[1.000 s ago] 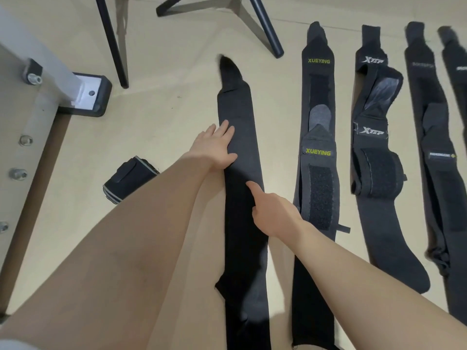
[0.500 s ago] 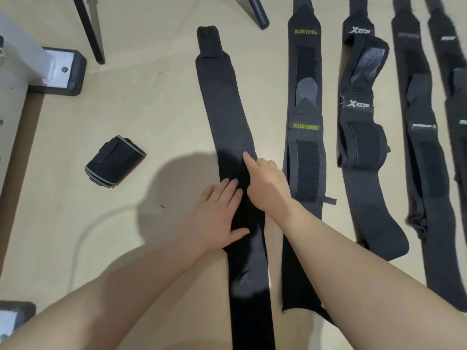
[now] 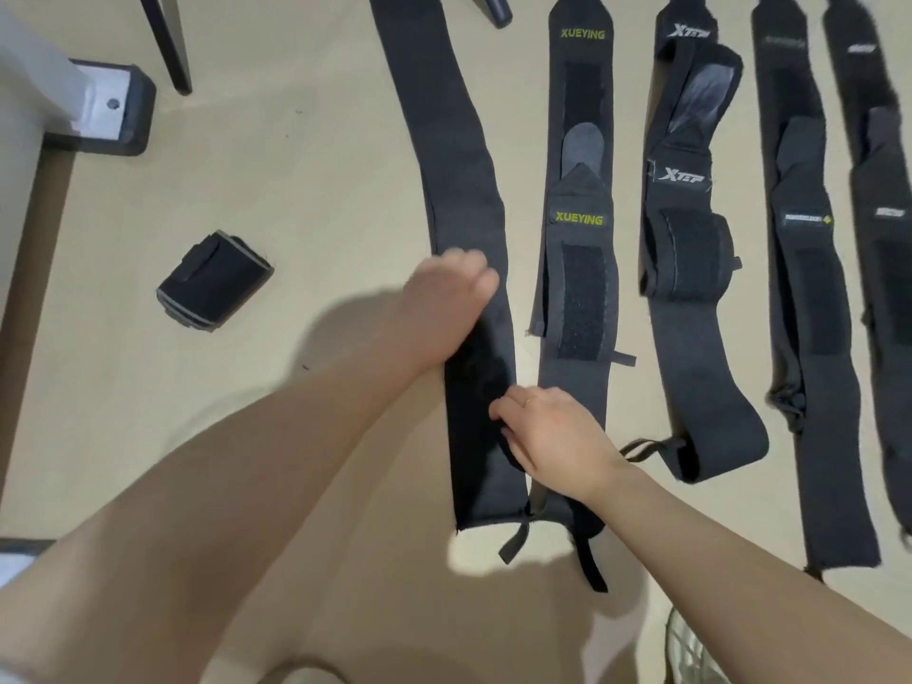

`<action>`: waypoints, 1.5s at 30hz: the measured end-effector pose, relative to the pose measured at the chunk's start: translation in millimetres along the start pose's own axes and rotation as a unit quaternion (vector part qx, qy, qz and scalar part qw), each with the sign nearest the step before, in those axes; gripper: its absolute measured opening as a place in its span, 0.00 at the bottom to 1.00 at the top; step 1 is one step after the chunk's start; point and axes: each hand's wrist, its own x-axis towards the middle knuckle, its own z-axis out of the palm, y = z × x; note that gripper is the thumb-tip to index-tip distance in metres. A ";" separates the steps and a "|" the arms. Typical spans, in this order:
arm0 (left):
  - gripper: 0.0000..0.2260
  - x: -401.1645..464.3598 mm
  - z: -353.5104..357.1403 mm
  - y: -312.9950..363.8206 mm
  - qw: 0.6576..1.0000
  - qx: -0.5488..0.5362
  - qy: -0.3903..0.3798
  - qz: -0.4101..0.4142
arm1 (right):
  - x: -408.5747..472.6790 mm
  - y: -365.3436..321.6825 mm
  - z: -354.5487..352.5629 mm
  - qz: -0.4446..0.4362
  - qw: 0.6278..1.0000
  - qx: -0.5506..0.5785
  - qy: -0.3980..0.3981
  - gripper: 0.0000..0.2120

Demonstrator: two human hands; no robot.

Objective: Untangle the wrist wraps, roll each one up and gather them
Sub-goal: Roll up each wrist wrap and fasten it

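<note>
So far I see one rolled wrap (image 3: 214,282) done; left hand (image 3: 441,308) blurred, grip unclear, right hand (image 3: 552,436) pinches plain wrap (image 3: 464,190) w/ curled fingers; others unrolled.

- Five wrist wraps lie flat: plain wrap (image 3: 459,155), XUEYING wrap (image 3: 582,140), XTEP wrap (image 3: 691,239) and two more, right of it.
- One rolled wrap (image 3: 214,281), left of the plain wrap.
- Two hands.

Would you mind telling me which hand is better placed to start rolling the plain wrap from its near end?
Probably the right hand: it sits at the plain wrap's edge close to the near end. The left hand rests farther up, better placed to steady it.
</note>
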 end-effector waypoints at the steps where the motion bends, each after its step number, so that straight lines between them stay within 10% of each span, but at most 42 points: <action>1: 0.04 -14.3 -3.8 11.3 0.997 -0.059 0.012 0.050 | -7.1 -2.3 4.9 -0.013 1.000 -0.005 -0.020 0.10; 6: 0.15 -104.8 -1.5 67.1 0.964 -0.204 -0.133 0.107 | -30.7 -10.0 21.1 -0.038 0.992 -0.063 -0.101 0.19; 13: 0.31 -137.4 -14.8 92.2 0.953 -0.131 -0.264 0.067 | -42.3 -12.0 18.0 -0.037 0.975 -0.122 -0.180 0.25; 19: 0.23 -134.0 -18.1 96.1 0.945 -0.131 -0.301 0.004 | -53.5 -28.8 31.5 0.028 0.984 -0.097 -0.144 0.18; 29: 0.06 -147.2 -16.4 102.2 0.905 -0.298 -0.260 -0.159 | -37.9 -32.5 24.6 0.101 0.988 -0.042 -0.111 0.09; 36: 0.04 -152.5 -13.7 115.6 0.908 -0.299 -0.218 -0.197 | -37.1 -20.6 21.6 0.087 0.987 0.094 -0.095 0.19; 45: 0.04 -159.1 -12.2 120.4 0.932 -0.243 -0.188 -0.194 | -35.5 -27.7 29.9 0.108 0.989 0.055 -0.086 0.08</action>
